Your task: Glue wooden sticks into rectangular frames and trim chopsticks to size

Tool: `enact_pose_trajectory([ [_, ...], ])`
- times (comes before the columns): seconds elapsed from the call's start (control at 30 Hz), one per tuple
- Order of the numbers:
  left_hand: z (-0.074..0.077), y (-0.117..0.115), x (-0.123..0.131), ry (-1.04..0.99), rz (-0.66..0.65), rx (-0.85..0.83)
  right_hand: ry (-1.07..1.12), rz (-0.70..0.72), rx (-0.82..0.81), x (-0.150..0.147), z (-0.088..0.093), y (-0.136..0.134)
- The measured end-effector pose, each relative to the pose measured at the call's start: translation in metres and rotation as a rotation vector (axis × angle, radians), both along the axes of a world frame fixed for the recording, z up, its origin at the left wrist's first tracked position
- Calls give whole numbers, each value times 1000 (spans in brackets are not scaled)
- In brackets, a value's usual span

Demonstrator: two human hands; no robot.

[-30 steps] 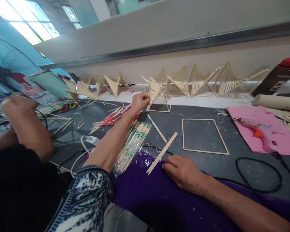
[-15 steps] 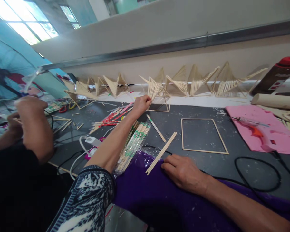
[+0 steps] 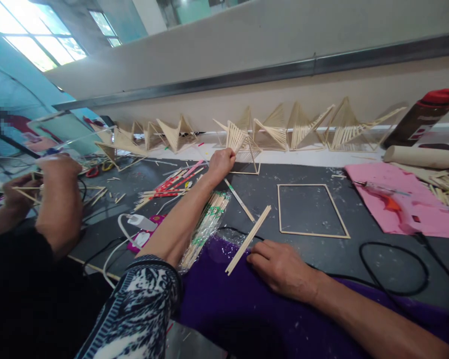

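Note:
My left hand stretches forward with its fingers closed at the near corner of a twisted wooden-stick model, whose gripped part is hidden behind the fingers. My right hand rests low, fingers curled, on the edge of the purple cloth. What it holds, if anything, does not show. Right beside its fingertips, a few bare wooden sticks lie slanted. A single chopstick with a paper band lies beyond them. A square stick frame lies flat to the right.
Similar stick models line the wall. Packed chopsticks and a power strip lie by my left forearm. A glue gun rests on pink foam, with a bottle behind. A co-worker's hands hold a stick frame at left.
My hands stay almost where they were; the view shifts slightly. The co-worker's hands at left have moved, and a stick frame now shows in them.

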State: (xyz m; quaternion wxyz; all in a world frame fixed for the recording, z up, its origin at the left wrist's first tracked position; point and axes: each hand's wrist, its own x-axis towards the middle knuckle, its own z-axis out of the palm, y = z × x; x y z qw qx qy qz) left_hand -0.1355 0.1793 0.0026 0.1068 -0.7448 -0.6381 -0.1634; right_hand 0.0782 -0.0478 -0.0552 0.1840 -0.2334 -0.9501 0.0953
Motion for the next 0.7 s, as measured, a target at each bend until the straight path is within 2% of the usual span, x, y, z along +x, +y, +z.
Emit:
enact_pose_trajectory([
  [0.5, 2, 1, 5, 11, 134, -27, 14, 2, -11, 0, 1, 1],
  [0.7, 5, 2, 6, 4, 147, -14, 12, 5, -27, 0, 2, 0],
])
